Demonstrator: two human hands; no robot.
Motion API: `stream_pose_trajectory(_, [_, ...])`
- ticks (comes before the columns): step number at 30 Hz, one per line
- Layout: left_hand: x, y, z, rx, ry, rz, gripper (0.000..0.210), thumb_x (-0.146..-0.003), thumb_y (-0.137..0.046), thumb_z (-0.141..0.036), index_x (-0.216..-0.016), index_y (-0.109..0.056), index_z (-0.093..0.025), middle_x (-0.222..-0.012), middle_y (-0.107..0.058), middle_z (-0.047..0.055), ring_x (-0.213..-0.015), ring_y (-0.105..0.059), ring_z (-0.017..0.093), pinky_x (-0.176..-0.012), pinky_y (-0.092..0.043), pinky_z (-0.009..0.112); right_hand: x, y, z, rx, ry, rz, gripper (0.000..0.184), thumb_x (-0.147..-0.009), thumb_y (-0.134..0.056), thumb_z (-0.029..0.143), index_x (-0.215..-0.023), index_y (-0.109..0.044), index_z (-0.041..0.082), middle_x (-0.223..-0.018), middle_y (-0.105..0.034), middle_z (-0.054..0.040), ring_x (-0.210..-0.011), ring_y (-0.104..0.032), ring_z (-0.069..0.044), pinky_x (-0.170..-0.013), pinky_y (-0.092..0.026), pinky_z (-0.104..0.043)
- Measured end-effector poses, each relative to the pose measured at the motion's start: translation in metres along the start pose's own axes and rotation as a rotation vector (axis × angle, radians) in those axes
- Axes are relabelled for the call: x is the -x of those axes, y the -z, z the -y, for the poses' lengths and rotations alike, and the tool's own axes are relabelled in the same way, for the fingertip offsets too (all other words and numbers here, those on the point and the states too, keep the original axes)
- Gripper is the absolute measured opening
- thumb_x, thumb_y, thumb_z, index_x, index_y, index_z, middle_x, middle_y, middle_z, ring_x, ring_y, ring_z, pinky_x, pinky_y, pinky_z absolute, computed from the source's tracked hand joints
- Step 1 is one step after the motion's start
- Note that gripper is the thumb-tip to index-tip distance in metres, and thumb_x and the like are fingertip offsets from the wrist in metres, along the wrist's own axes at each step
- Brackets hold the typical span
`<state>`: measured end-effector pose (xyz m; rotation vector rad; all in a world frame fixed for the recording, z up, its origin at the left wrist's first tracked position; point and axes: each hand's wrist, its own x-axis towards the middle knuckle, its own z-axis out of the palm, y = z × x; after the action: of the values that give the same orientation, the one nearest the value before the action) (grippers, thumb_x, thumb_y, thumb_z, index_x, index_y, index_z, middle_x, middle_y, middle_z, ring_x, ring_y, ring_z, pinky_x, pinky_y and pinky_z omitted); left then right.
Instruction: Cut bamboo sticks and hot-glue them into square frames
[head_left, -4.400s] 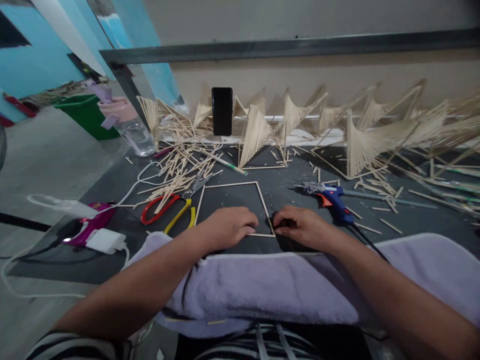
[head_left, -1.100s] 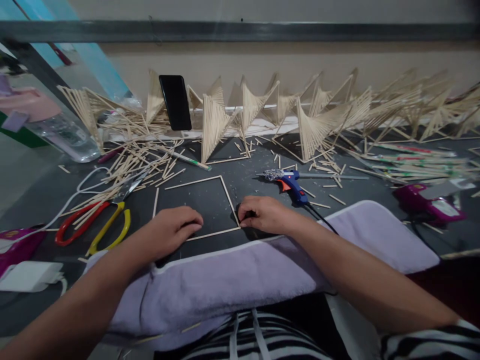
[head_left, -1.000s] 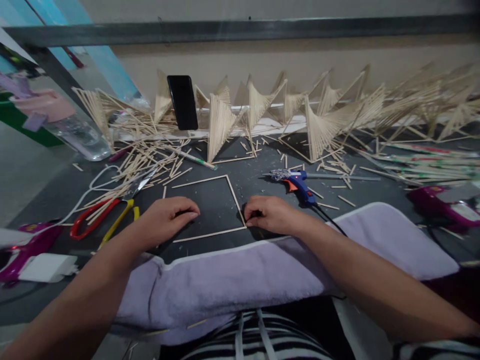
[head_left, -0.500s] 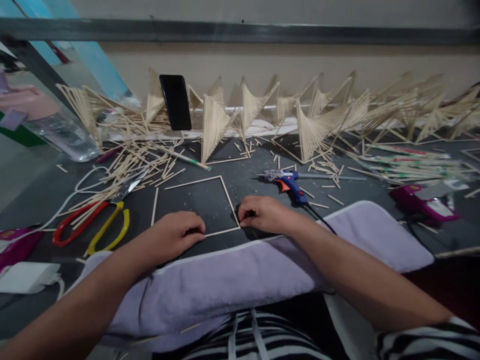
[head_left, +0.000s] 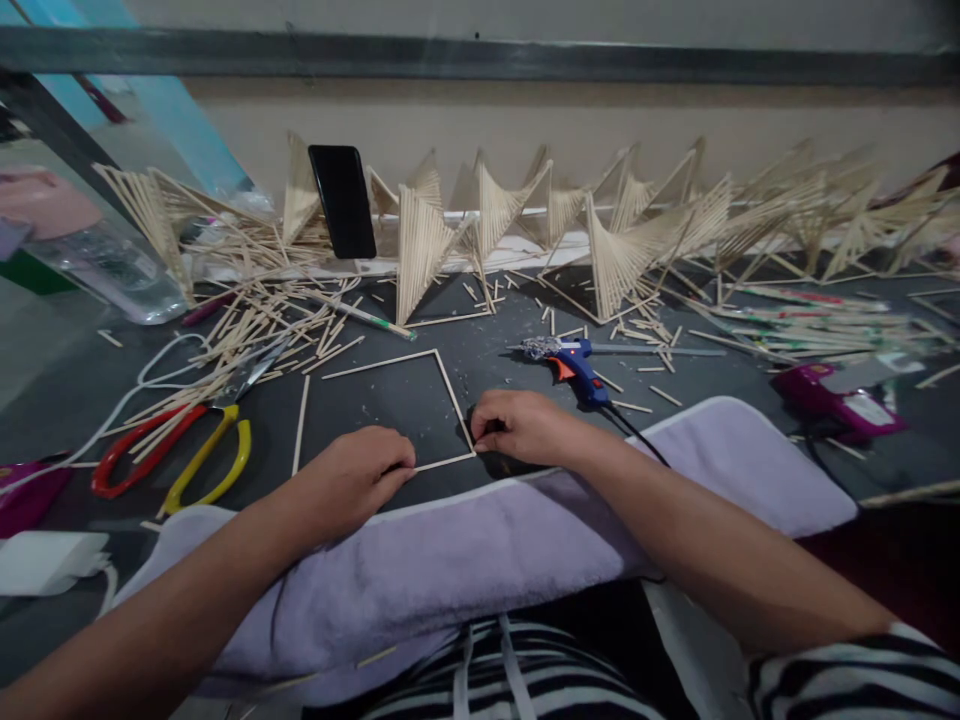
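Thin wooden sticks lie on the dark table as a four-sided outline. My left hand point(head_left: 365, 468) has thumb and fingers pinched on the near stick point(head_left: 448, 462). At the near right corner, my right hand point(head_left: 517, 428) pinches where this stick meets the right stick point(head_left: 453, 398); its fingertips partly hide the joint. The far stick point(head_left: 379, 364) touches the right stick at the back corner, while its left end is apart from the left stick point(head_left: 301, 425). A blue glue gun point(head_left: 576, 368) lies beyond my right hand.
Scissors point(head_left: 199, 458) and a heap of loose sticks point(head_left: 251, 325) lie left. Twisted stick models point(head_left: 424, 250) line the back, near a leaning phone point(head_left: 343, 200). A bottle point(head_left: 120, 270) stands left, a magenta glue gun point(head_left: 840, 400) right. A lilac cloth point(head_left: 450, 560) covers the front edge.
My left hand has slid slightly right along the near stick. My right hand stays at the corner. The whole view has shifted a little.
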<state>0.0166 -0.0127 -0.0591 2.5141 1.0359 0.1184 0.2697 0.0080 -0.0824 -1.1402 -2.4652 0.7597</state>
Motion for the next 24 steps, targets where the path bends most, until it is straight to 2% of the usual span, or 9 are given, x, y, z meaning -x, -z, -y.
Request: stream_pose_trajectory(24, [-0.0006,-0.0008,-0.0048,-0.020,-0.024,-0.006,0.017,-0.085,-0.042,-0.021,-0.076,-0.057,-0.018,-0.075,-0.058,0.002,-0.074,-0.052,0.014,-0.068,-0.038,0.025,0.0007,0.0015,0.0015,-0.006,0.010,-0.004,0.005,-0.073,-0.063,0.018,-0.077,-0.062,0.019,-0.080,-0.057,0.0003,-0.071,-0.051,-0.010,-0.063,-0.034,-0.021])
